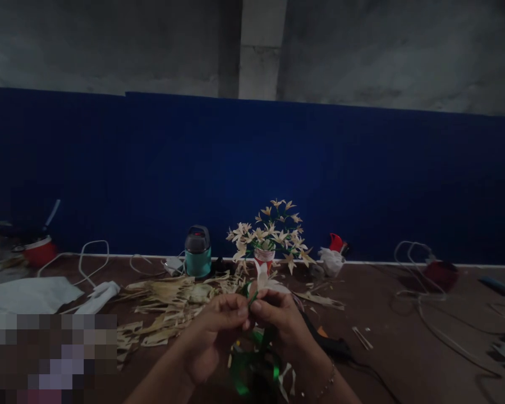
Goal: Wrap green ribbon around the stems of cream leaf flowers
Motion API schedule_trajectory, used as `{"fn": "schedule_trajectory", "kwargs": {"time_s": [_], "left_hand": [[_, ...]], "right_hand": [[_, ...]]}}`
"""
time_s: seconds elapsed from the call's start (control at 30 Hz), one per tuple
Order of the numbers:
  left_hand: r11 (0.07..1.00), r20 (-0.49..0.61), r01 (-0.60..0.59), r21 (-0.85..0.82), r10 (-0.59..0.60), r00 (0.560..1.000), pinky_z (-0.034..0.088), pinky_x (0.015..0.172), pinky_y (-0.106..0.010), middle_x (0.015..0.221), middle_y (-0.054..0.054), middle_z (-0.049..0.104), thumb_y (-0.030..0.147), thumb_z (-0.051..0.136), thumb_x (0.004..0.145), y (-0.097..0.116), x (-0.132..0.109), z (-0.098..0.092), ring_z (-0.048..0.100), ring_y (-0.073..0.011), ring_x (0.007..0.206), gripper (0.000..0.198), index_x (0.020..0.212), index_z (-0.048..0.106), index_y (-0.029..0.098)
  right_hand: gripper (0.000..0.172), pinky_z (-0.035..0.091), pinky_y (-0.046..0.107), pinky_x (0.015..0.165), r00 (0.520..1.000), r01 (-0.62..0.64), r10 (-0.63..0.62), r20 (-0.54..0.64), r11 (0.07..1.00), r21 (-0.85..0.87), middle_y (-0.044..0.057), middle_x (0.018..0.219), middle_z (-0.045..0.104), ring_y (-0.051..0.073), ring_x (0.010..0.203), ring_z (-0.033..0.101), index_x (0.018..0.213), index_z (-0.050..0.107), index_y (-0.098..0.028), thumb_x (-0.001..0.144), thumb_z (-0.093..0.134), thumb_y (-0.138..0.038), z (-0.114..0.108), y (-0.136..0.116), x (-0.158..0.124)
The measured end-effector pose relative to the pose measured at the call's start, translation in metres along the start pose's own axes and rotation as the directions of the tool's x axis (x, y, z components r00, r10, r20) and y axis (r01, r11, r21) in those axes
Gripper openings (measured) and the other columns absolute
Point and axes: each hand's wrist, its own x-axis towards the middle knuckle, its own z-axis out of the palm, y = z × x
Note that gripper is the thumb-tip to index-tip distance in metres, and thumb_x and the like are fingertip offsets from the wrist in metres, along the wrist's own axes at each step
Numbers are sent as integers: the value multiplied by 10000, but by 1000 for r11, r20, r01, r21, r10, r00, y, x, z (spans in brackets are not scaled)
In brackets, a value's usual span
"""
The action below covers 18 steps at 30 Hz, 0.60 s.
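My left hand point(225, 320) and my right hand point(280, 314) meet at the middle, fingertips pinched closed around a narrow green ribbon point(253, 297). Loops of shiny green ribbon point(240, 387) hang or lie below, between my wrists. Just beyond my right fingertips are pale husk petals point(273, 284); whether they are attached to what I pinch cannot be made out. Behind my hands, several pale husk flowers point(271, 233) on green stems stand in a red and white cup point(264, 257).
Dried husks point(168, 303) spread left of my hands. A teal and grey jug point(197, 252) stands at the back. Beside my right forearm lies a black glue gun point(332, 343) with its cord; thin sticks point(362, 338) are further right. White cloth or plastic point(33, 294) lies left.
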Motion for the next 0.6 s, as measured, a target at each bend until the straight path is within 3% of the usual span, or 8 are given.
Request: {"fn": "schedule_trajectory", "kwargs": {"time_s": [0.07,0.13,0.23,0.3,0.47,0.6], "left_hand": [[999,3,35,-7,-35,999,344,533,-186,552,11,496,251,714,606,1,1,0,442,-77,539,209,548,563,119],[998,-72,7,62,-2,997,357,541,-191,581,13,518,261,703,623,3,3,0,466,-86,556,178,602,580,134],[952,-248,-125,278,197,949,397,659,-212,713,-3,594,272,681,653,8,5,1,529,-122,711,160,756,622,164],[902,-300,-155,404,290,909,405,699,-232,750,-15,619,271,689,635,10,6,2,538,-146,762,200,798,636,167],[810,-276,-232,539,430,860,411,636,-229,723,-12,584,234,711,586,8,7,0,524,-145,701,118,613,630,153],[756,-214,-313,574,508,835,411,640,-208,764,-12,547,220,703,605,7,6,-5,516,-139,728,96,602,630,157]], "right_hand": [[220,428,224,471,999,32,-34,-36,998,-51,-2,571,633,125,473,564,633,593,-174,526,779,-222,-2,-1,1],[219,428,222,494,987,98,-109,-115,990,-101,-10,585,613,119,499,551,627,587,-167,529,776,-217,-3,-1,3],[202,416,217,528,966,166,-200,-163,966,-196,-17,588,578,112,539,524,602,575,-160,551,759,-228,-1,1,6],[175,406,213,544,960,190,-241,-140,934,-303,-23,577,557,110,554,501,590,577,-156,573,737,-226,2,3,6],[108,389,221,562,935,259,-351,-48,769,-584,-10,591,543,124,583,475,607,602,-141,659,643,-226,8,3,3],[120,383,228,557,912,277,-409,-35,676,-683,-6,572,526,128,574,461,583,583,-147,675,611,-219,11,1,0]]}}
